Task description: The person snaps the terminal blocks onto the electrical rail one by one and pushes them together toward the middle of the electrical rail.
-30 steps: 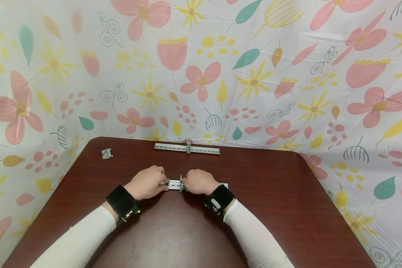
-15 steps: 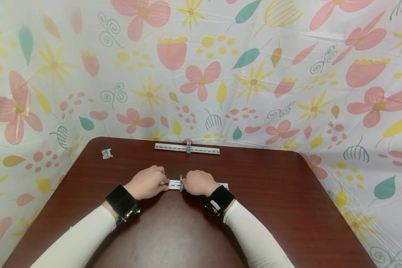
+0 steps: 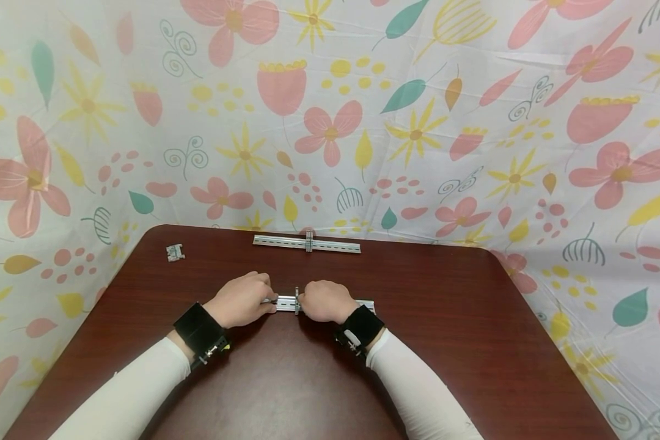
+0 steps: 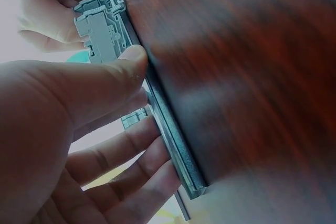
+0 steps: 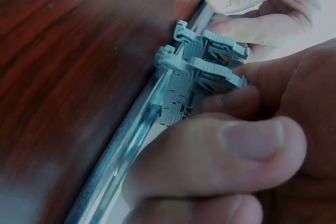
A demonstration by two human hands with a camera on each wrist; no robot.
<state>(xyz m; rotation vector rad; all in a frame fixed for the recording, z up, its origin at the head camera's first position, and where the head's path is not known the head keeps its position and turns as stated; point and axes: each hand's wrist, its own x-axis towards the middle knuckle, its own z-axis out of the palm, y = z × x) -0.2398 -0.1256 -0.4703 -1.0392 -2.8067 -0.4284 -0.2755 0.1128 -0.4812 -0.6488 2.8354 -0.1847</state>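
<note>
A slotted metal DIN rail (image 3: 287, 304) lies across the table under both hands. My left hand (image 3: 244, 299) pinches its left part, with the thumb (image 4: 134, 59) along the near edge and the other fingers behind. Two grey terminal blocks stand side by side on the rail in the right wrist view, a nearer block (image 5: 178, 85) and a farther block (image 5: 226, 40). Curled at the blocks, my right hand (image 3: 327, 299) holds the nearer one between its fingers. That hand covers much of the rail's right part and most of the nearer block in the head view.
Farther back lies a second DIN rail (image 3: 280, 242) bearing an upright terminal block (image 3: 309, 241). One loose terminal block (image 3: 175, 252) rests at the back left of the brown table (image 3: 445, 318). A flowered curtain (image 3: 330, 183) hangs behind the table's back edge.
My right hand has dipped very slightly toward the near side at the blocks. My left hand and the rail have stayed in place.
</note>
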